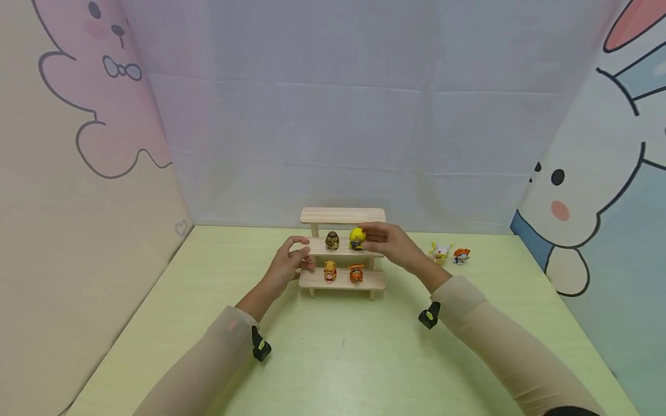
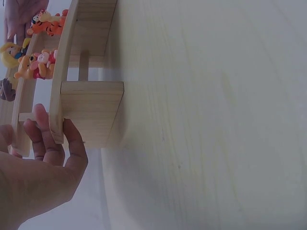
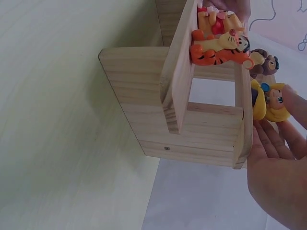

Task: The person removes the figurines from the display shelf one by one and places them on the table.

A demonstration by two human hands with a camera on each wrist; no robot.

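A three-tier wooden display shelf stands at the back of the table. My right hand pinches a yellow-haired doll figurine at the right of the middle tier, its fingers about the head. At the shelf's left end, my left hand grips the edge of the lowest board, with fingers above and below it. A brown figurine sits beside the doll on the middle tier. On the lowest tier are a yellow bear figurine and an orange striped tiger figurine.
Right of the shelf, a white-and-yellow figurine and an orange-haired figurine are on the pale green table. A white cloth backdrop hangs behind. Cartoon-printed panels flank both sides.
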